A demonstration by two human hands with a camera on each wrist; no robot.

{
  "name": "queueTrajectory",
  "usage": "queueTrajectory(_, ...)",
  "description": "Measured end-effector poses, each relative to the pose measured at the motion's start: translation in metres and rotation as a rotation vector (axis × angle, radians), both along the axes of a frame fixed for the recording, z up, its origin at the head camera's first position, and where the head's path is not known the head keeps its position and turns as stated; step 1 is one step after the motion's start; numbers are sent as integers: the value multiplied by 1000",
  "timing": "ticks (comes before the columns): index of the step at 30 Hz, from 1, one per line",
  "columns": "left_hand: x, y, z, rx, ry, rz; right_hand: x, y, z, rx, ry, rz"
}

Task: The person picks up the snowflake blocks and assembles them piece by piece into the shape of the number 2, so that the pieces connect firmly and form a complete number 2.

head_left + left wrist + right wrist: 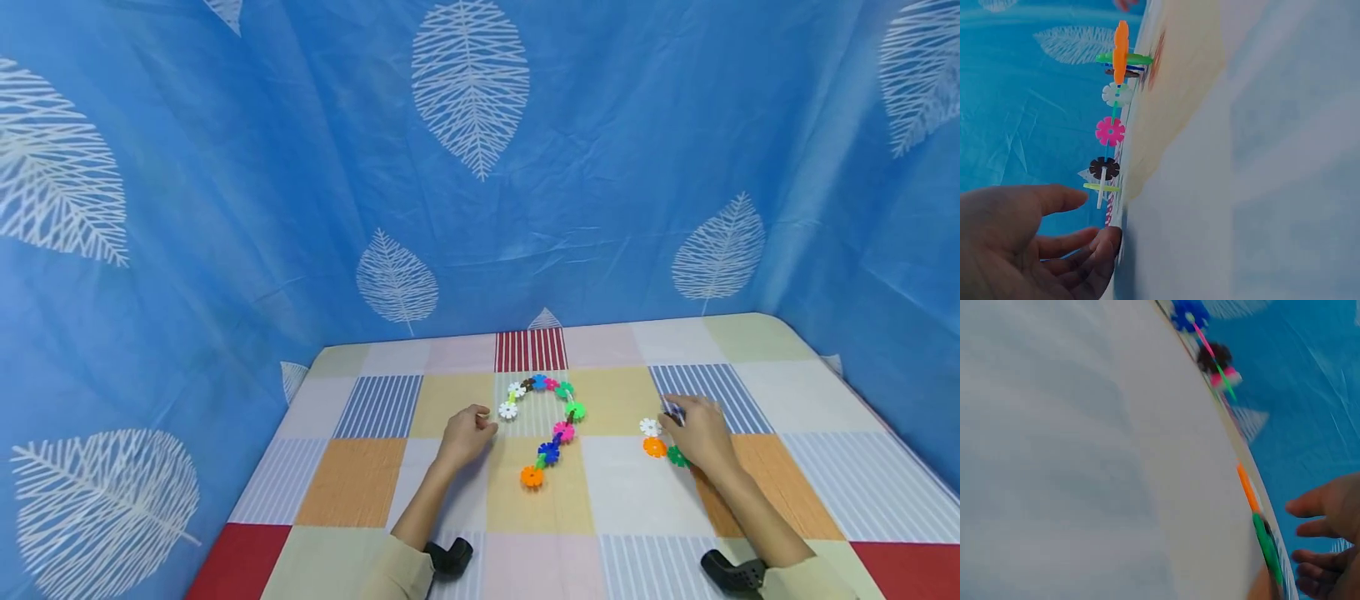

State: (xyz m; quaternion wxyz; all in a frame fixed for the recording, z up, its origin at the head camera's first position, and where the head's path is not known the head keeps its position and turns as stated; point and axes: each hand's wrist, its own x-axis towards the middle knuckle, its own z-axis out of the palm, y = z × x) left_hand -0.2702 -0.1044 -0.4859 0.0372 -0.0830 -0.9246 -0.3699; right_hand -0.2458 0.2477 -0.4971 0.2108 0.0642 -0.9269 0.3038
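The right hand (pixel 701 431) partly hides the loose discs (pixel 654 447), count uncertain; its fingers, parted and released, are just beside them. The left hand (pixel 467 435) (also released) is near the chain (pixel 549 453).

We see a white, pink, blue, green and orange chain (pixel 575 410), a part-striped patchwork cloth (pixel 532 567), and a blue curtain (pixel 570 208) with white leaves (pixel 471 83).

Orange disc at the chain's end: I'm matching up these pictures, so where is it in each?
Head: orange disc low, just right of centre.
Left wrist: near the top, left of centre, seen edge-on.
Right wrist: not in it; the loose orange piece there is another one.
Shared landmark: the blue curtain.
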Motion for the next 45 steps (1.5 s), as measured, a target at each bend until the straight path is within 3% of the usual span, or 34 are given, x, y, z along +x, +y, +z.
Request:
queueTrajectory(5, 1, 2, -3, -39, 21, -59, -2, 22, -6, 87, -104, 21)
queueTrajectory(10, 2, 3, -4, -24, 17, -69, -7, 24, -8, 69, -70, 33)
queueTrajectory(14, 6, 3, -3, -66, 21, -58, -7, 22, -7, -29, -36, 44)
queueTrajectory(17, 13, 4, -1, -64, -71, -137, -3, 9, -6, -156, -18, 160)
queueTrajectory(21, 25, 8, 2, 106, -356, -319, 11, -27, 4, -332, -28, 377)
queueTrajectory(24, 31, 14, 2, 278, -552, -419, 26, -59, 15, -427, -75, 493)
queueTrajectory(28, 31, 20, -4, 472, -693, -542, 34, -89, 11, -480, -143, 566)
queueTrajectory(31, 28, 22, -10, 560, -727, -584, 32, -99, -5, -450, -143, 564)
queueTrajectory(34, 27, 23, -13, 624, -742, -575, 29, -105, -16, -415, -122, 552)
queueTrajectory(39, 28, 25, -15, 720, -766, -550, 31, -111, -20, -430, -118, 565)
queueTrajectory(45, 28, 26, -16, 745, -760, -537, 30, -114, -22, -413, -67, 574)
